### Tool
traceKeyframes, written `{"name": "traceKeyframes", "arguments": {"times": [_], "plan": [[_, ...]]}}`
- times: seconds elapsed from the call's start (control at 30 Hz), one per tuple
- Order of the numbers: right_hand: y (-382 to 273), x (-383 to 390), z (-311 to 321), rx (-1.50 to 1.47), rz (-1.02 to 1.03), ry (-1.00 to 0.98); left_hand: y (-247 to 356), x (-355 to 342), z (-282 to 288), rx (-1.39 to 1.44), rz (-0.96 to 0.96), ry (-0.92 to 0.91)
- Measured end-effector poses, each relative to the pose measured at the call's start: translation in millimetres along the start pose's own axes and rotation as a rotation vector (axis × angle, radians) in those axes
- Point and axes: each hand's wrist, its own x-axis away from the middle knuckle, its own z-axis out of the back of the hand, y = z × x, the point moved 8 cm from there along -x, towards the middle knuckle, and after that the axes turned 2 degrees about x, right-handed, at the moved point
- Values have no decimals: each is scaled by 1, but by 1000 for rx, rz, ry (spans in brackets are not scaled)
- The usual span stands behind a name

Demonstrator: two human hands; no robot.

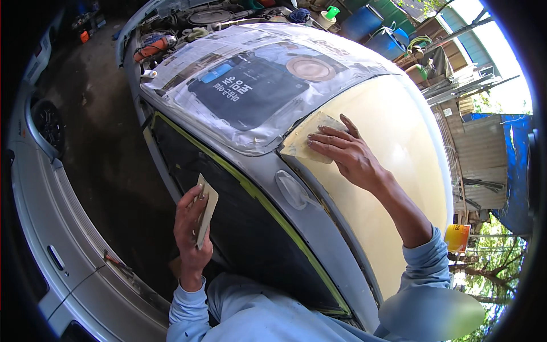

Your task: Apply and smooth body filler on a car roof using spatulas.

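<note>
My left hand [192,228] is closed round a thin, flat putty board [205,211], its face smeared with cream paste, held tilted beside the car's side window. The fingers of my right hand [350,151] press on a flat, cream-coloured spreader [312,135], which lies at the roof's front corner next to the windshield. Much of its edge is hidden under my fingers. Cream filler coats the car roof [399,125]. Dark sheeting with a yellow-green tape border covers the side window [228,199]. A pale oval patch [293,190] marks the grey roof rail.
Newspaper and printed plastic sheeting [245,85] cover the windshield. The engine bay [211,20] is exposed at the far end, with an orange power tool [154,48] on it. A silver car [51,228] stands close on my left. Blue drums [362,23] and metal pipes [461,85] lie beyond the roof.
</note>
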Motion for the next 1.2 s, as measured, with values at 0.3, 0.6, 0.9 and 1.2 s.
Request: {"name": "traceKeyframes", "arguments": {"times": [0.3, 0.6, 0.9, 1.2], "plan": [[0, 5, 11, 28, 2, 17, -5, -5, -5, 35, -3, -9], [1, -3, 1, 13, -8, 20, -5, -2, -2, 10, -7, -3], [3, -9, -1, -4, -23, 27, -3, -5, -5, 31, -12, -21], [0, -8, 0, 36, 6, -9, -3, -5, -4, 36, -21, -6]]}}
